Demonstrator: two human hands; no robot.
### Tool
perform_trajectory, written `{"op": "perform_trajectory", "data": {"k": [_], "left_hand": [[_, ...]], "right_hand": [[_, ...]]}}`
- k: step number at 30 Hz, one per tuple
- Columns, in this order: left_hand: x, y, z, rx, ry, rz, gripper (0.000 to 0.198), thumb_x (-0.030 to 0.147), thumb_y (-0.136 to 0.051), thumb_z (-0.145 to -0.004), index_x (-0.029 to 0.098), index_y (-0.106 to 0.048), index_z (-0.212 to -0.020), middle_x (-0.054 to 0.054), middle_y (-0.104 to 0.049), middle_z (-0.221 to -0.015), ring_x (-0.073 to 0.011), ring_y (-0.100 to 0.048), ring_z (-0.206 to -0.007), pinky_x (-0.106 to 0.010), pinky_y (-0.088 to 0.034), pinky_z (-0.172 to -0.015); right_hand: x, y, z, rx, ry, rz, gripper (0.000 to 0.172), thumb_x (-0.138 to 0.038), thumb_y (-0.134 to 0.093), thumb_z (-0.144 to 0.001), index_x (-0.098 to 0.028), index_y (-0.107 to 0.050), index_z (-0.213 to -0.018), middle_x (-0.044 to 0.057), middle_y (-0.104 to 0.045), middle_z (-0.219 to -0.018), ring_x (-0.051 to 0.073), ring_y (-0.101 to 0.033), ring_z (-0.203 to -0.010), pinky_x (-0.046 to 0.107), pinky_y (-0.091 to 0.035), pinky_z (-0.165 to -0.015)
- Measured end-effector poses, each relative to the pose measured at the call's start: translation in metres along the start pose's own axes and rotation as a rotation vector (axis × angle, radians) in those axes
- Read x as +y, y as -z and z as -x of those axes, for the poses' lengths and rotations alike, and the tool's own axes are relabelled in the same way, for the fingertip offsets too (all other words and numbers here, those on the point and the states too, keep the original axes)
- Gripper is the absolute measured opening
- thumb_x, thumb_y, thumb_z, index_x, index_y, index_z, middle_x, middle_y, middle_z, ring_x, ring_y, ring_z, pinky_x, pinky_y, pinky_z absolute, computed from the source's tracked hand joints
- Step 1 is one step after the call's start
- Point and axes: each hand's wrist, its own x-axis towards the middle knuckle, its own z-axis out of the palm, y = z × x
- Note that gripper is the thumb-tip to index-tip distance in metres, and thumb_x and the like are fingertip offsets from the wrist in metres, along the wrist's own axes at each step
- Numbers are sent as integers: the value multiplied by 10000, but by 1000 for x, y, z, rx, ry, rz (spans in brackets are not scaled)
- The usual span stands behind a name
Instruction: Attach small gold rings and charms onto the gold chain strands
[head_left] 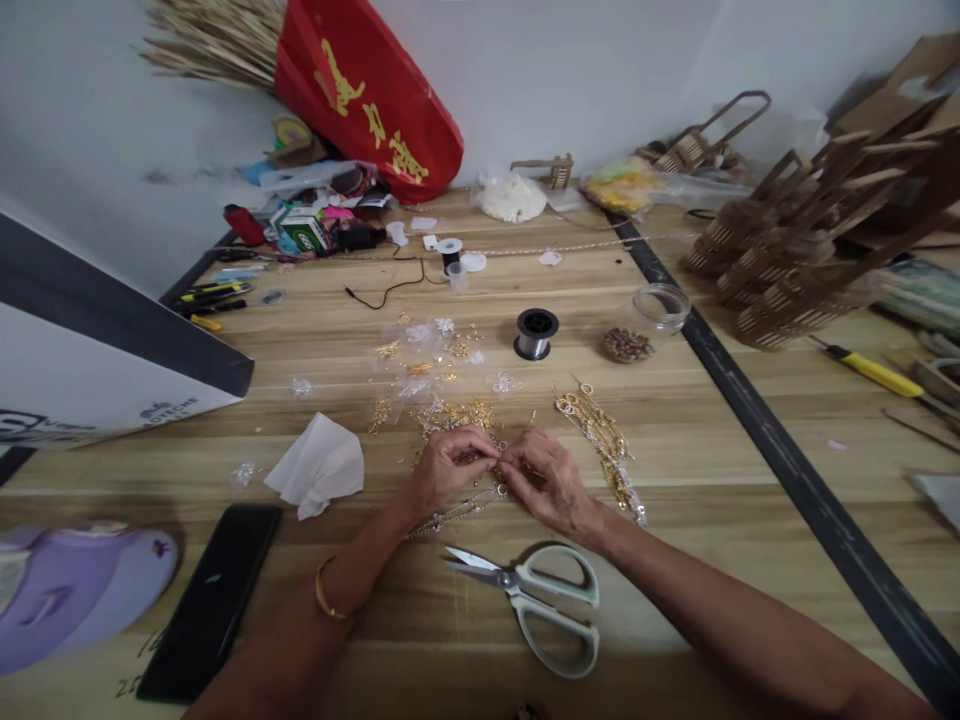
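My left hand [455, 467] and my right hand [546, 478] meet fingertip to fingertip over the wooden table, both in a pinch. Whatever lies between the fingertips is too small to name. Just beyond them is a loose pile of gold and silver beads [469, 412]. A silver chain [454, 516] with a ring at its end lies under and beside my hands. To the right of my right hand rest several gold and silver chains [606, 440]. Scissors [517, 580] with pale handles lie nearer to me, blades a little apart.
Behind the beads stand a wire spool [536, 335] and a jar of coloured beads [628, 345]. A white tissue [319, 468], a black phone [214, 600] and a purple device [82, 595] lie left. Small woven baskets [787, 260] and a yellow-handled tool [874, 370] are at right.
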Motion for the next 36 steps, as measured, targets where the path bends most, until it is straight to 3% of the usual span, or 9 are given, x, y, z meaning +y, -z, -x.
{"op": "perform_trajectory", "data": {"k": [19,25,32,36], "left_hand": [[1,-2,2,45,-105,-166,51,147,-645,-752,134,-673,-711,-81,-693,-738,-154,-653,-725,-266,-522,-686],[-2,-3,2,55,-81,-178,50,155,-654,-751,134,-675,-711,-81,-697,-745,-156,-656,-731,-267,-522,-699],[0,-3,1,43,-74,-176,55,169,-659,-751,131,-673,-713,-78,-691,-730,-154,-648,-720,-266,-518,-685],[1,-2,1,39,-58,-159,50,176,-664,-746,135,-678,-721,-78,-685,-742,-155,-646,-731,-266,-518,-687]], "right_hand": [[2,-1,0,28,-11,-26,63,-179,-556,-866,-185,-608,-832,22,-577,-688,156,-524,-671,317,-439,-683],[6,-3,3,56,-25,-35,51,-246,-592,-858,-199,-574,-853,17,-592,-711,165,-547,-696,355,-462,-770],[7,-4,5,62,-26,-56,73,-260,-599,-857,-202,-564,-886,19,-598,-733,174,-558,-738,345,-467,-760],[3,-1,2,52,-46,-60,80,-272,-559,-881,-198,-573,-856,26,-576,-709,175,-539,-713,323,-455,-680]]}}
